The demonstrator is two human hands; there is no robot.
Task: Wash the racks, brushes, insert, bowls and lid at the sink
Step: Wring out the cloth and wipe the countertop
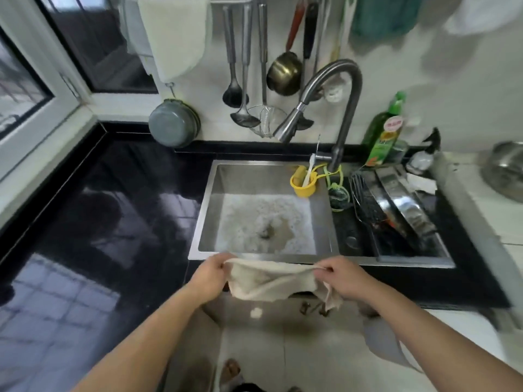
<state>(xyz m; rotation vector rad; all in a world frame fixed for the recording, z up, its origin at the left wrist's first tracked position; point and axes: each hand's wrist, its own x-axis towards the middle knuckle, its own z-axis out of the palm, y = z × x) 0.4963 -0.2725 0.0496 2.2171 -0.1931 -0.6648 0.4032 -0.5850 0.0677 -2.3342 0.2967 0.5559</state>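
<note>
Both hands, left hand [210, 274] and right hand [343, 278], pinch a cloth [271, 281] stretched at 6 o'clock. Foam lies in the sink [209, 205], no dishes; washed racks [396, 210] drain at 3 o'clock, so washing seems nearly finished.

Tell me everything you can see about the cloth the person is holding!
The cloth is a soft-looking rag, pale cream, a bit crumpled. It is stretched out sideways in the air in front of the sink's near rim, over the floor. The left hand pinches its left top corner and the right hand pinches its right top corner. The middle sags and a loose end dangles below the right hand. Whether it is wet cannot be told.
</note>
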